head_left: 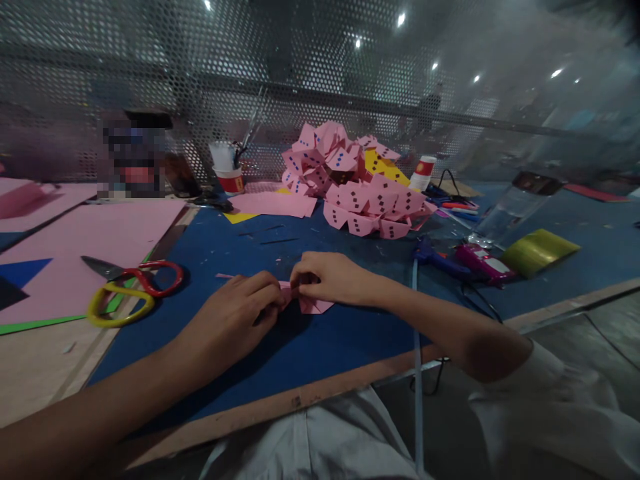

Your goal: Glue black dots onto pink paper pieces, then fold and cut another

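Observation:
Low over the blue tabletop [300, 347], my two hands meet at a small folded piece of pink paper [316, 306]. My left hand [240, 310] pinches the paper's left side with curled fingers. From the right, my right hand [335, 277] closes its thumb and fingertips on the same piece. Much of the paper is hidden under the fingers. A thin pink strip [224, 275] shows just beyond my left hand. Scissors [147, 293] with one red and one yellow handle lie to the left of my hands.
Behind my hands stand clusters of folded pink paper [380, 203] with dark and blue dots. At right are a blue glue gun [440, 259], a magenta device [483, 263], a yellow packet [540, 252] and a clear bottle [517, 207]. Pink sheets [105, 230] cover the left side.

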The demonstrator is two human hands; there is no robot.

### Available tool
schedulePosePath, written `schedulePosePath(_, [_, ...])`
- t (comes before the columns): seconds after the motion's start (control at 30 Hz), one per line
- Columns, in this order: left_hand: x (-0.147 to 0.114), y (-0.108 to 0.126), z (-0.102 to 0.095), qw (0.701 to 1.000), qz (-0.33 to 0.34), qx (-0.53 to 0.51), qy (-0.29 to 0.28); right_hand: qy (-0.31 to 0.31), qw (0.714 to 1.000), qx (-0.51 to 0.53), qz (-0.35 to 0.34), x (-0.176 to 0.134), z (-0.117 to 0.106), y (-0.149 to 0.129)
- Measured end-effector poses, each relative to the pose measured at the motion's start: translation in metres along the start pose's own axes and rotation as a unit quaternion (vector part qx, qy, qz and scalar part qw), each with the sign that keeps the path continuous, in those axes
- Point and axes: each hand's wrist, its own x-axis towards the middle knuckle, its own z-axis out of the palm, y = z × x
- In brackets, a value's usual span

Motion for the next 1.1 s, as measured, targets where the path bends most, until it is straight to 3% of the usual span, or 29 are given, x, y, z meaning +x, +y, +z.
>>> schedulePosePath(0.4, [0.000,-0.001,0.001,1.000,0.001,-0.005,0.000,0.001,0.999,-0.012,0.035,0.000,-0.001,-0.006])
schedulePosePath(1.1, [-0.001,0.001,-0.001,1.000,-0.004,-0.002,-0.008,-0.004,0.999,-0.008,0.033,0.000,-0.001,-0.010])
